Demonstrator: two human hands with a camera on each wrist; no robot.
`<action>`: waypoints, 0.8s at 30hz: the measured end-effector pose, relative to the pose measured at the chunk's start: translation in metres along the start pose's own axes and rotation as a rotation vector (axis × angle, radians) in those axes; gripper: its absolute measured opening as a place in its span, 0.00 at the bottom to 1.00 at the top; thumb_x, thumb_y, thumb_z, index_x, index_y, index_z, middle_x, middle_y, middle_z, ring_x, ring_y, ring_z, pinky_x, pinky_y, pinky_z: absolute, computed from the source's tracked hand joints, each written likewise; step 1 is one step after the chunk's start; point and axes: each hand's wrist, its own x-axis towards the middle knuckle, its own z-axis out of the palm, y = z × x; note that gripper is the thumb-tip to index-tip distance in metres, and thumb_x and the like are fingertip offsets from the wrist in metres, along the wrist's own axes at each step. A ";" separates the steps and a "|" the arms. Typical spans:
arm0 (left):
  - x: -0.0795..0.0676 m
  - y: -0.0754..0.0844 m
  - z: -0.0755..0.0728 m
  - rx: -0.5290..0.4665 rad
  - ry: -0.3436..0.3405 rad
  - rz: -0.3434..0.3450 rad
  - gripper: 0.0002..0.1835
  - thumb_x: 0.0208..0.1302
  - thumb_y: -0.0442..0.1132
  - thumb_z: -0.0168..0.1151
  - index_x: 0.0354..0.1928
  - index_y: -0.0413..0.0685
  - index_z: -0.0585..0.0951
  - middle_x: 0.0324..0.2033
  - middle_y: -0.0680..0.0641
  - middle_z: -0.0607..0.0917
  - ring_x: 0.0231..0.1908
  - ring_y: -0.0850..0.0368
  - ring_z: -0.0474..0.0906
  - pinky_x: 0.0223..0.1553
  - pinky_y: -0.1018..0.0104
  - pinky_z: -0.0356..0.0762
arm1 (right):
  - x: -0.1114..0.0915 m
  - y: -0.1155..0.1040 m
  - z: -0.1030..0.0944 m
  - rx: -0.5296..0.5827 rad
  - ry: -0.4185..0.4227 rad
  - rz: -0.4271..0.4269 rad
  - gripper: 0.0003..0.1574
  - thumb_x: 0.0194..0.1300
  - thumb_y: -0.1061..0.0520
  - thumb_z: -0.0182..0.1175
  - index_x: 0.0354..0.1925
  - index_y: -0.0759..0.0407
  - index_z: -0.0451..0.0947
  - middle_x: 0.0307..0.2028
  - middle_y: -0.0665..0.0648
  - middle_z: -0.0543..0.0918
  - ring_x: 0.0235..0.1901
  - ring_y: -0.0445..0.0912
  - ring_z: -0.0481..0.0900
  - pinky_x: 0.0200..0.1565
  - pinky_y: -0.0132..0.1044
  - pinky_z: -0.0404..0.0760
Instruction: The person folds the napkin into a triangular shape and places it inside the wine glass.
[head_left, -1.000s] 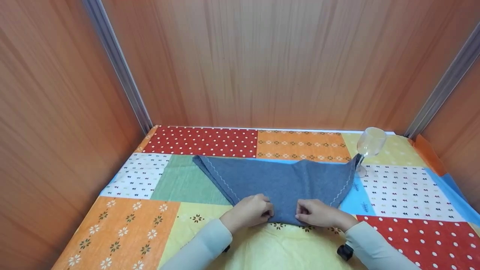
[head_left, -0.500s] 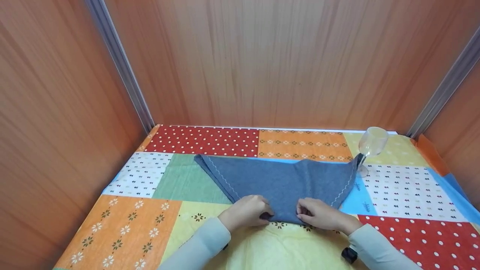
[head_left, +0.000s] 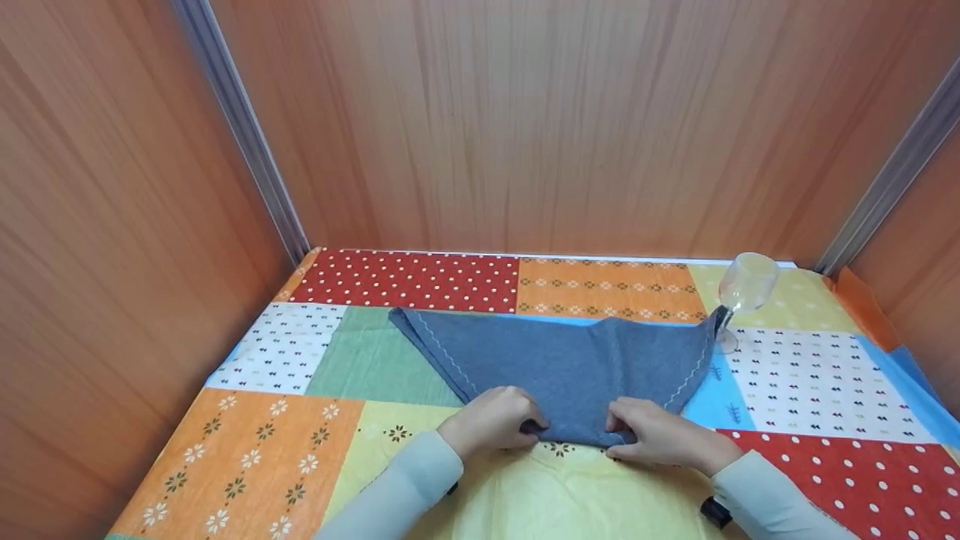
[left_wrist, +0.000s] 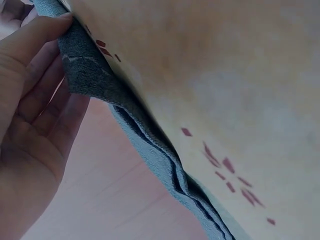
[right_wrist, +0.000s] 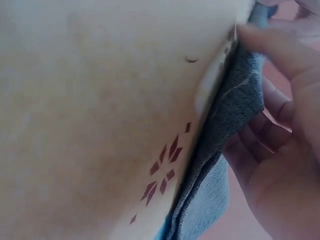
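A grey-blue cloth (head_left: 555,360), like a napkin, lies folded in layers, wide at the far side and narrow at the near edge, with white stitching along its slanting sides. My left hand (head_left: 491,421) pinches the near edge left of its middle. Farther right along that edge, my right hand (head_left: 664,433) grips it between thumb and curled fingers. In the left wrist view, the thumb presses on the folded border of the cloth (left_wrist: 87,65). The right wrist view has the cloth's stacked edges (right_wrist: 240,95) lying against the fingers.
A clear wine glass (head_left: 750,281) stands at the back right, and the cloth's right corner reaches its stem. A patchwork tablecloth (head_left: 262,450) covers the table. Wood-grain panels (head_left: 525,127) rise at the back and both sides.
My right hand has moved slightly right along the near edge, with its thumb now lower and apart from the curled fingers. The left hand and the cloth have hardly moved.
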 end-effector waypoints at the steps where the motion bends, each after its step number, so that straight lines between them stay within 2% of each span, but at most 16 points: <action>1: 0.001 0.000 0.000 0.001 0.001 0.001 0.11 0.60 0.39 0.72 0.45 0.52 0.90 0.40 0.55 0.89 0.41 0.64 0.84 0.44 0.72 0.79 | 0.000 -0.001 0.000 -0.007 0.001 -0.001 0.13 0.65 0.49 0.69 0.37 0.50 0.74 0.33 0.44 0.73 0.32 0.38 0.69 0.33 0.33 0.72; 5: 0.003 0.000 -0.001 -0.018 -0.020 -0.027 0.11 0.59 0.38 0.72 0.45 0.52 0.91 0.39 0.56 0.89 0.41 0.65 0.84 0.43 0.72 0.80 | 0.002 -0.002 -0.001 -0.003 -0.008 0.000 0.09 0.67 0.55 0.67 0.34 0.50 0.75 0.31 0.44 0.73 0.30 0.37 0.68 0.31 0.31 0.71; 9: 0.004 0.000 -0.002 -0.088 -0.042 -0.056 0.11 0.59 0.38 0.72 0.44 0.52 0.91 0.38 0.57 0.89 0.40 0.67 0.83 0.42 0.75 0.79 | 0.003 -0.004 -0.004 0.036 -0.049 0.017 0.08 0.67 0.56 0.66 0.32 0.50 0.75 0.29 0.44 0.73 0.29 0.37 0.67 0.31 0.31 0.71; 19: 0.000 -0.002 0.000 -0.234 -0.069 -0.038 0.08 0.62 0.37 0.69 0.42 0.50 0.91 0.37 0.57 0.89 0.40 0.73 0.81 0.43 0.81 0.75 | 0.002 -0.006 -0.009 0.130 -0.169 0.046 0.09 0.68 0.53 0.65 0.31 0.50 0.76 0.24 0.41 0.70 0.25 0.35 0.65 0.29 0.30 0.67; 24: -0.001 -0.004 -0.001 -0.293 -0.087 -0.032 0.08 0.66 0.37 0.66 0.43 0.48 0.90 0.38 0.56 0.89 0.40 0.73 0.81 0.43 0.81 0.75 | 0.001 -0.008 -0.010 0.168 -0.201 0.044 0.09 0.70 0.54 0.63 0.31 0.51 0.75 0.23 0.42 0.69 0.23 0.34 0.63 0.28 0.29 0.64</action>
